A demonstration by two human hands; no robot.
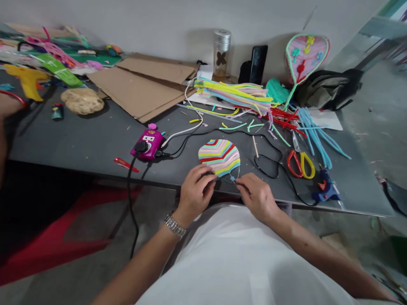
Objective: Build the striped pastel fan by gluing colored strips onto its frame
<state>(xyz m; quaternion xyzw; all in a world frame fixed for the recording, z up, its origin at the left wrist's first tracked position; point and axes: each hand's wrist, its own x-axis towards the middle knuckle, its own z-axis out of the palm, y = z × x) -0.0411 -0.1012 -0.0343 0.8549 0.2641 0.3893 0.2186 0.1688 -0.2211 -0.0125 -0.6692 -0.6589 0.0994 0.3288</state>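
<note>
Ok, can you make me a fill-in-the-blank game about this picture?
The left hand touches a rounded piece patterned with colourful ____.
The right hand is beside a small piece coloured ____.
The metal band circles the ____ wrist.
The scissors have one red handle and one ____ handle.

Missing words: stripes; blue; left; yellow.

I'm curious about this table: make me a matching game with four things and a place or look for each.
1. scissors
2. striped piece
3. socket box
4. bottle

A. magenta, with a black plug in it
B. upright, silver-topped
C. at the left hand's fingertips
D. red-and-yellow-handled

Pairs: 1-D, 2-C, 3-A, 4-B
</note>
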